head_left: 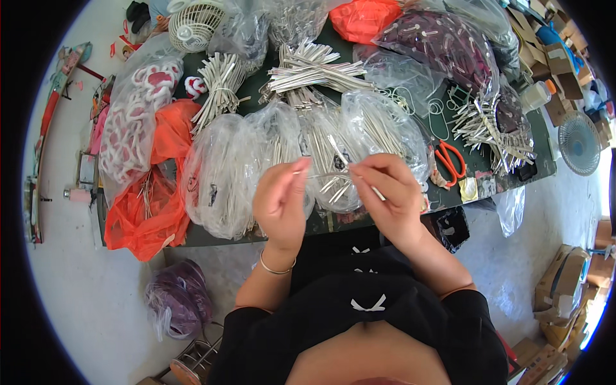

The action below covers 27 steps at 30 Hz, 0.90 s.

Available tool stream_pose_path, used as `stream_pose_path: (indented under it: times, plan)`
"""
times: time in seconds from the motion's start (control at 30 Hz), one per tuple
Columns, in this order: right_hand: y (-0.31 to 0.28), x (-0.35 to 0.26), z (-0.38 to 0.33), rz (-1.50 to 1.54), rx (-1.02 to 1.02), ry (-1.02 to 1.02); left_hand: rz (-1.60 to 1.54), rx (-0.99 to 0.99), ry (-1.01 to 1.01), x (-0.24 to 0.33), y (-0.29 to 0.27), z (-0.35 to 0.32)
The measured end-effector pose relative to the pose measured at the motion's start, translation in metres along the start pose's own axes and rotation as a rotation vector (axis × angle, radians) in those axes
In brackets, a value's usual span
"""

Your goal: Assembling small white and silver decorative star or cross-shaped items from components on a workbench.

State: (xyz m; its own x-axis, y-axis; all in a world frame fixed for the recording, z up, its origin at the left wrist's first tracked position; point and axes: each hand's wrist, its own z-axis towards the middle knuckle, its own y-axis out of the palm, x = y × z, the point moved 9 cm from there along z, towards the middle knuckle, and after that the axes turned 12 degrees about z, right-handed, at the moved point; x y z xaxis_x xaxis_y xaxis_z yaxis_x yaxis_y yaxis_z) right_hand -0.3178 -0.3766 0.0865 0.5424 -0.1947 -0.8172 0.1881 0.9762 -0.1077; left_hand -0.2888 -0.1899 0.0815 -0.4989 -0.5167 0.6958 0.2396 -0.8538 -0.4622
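Over the front of the table, both my hands are raised with their fingertips pinched. My left hand (281,202), with a bangle at the wrist, grips one end of a thin pale strand (328,174) that runs across to the other hand. My right hand (389,192) pinches the strand's other end, together with a narrow silvery strip (337,149) that slants up from the fingers. Just behind and below them are clear plastic bags (221,173) filled with similar silvery strips. What lies inside the closed fingers is hidden.
Bundled strips (221,86) and a crossed stack (314,74) lie farther back. Orange-handled scissors (451,163) rest at the right, near loose strips (494,138). Red bags (147,208), a white fan (196,29) and a bag of dark red pieces (443,42) surround the work area.
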Motion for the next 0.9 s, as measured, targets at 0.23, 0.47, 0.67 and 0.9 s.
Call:
stream_pose_path:
  times: [0.23, 0.47, 0.67, 0.9]
  plan:
    - [0.011, 0.019, 0.002, 0.15, -0.094, 0.211, -0.385, -0.262, -0.332, -0.002, 0.042, -0.017]
    - [0.016, 0.038, -0.002, 0.307, -0.192, 0.299, -0.208, -0.398, -0.2, 0.007, 0.049, -0.016]
    - [0.021, 0.048, -0.008, 0.505, -0.244, 0.528, -0.629, -0.484, -0.515, -0.014, 0.064, -0.028]
    - [0.021, 0.047, -0.004, 0.522, -0.298, 0.45, -0.737, -0.511, -0.473, -0.007, 0.066, -0.025]
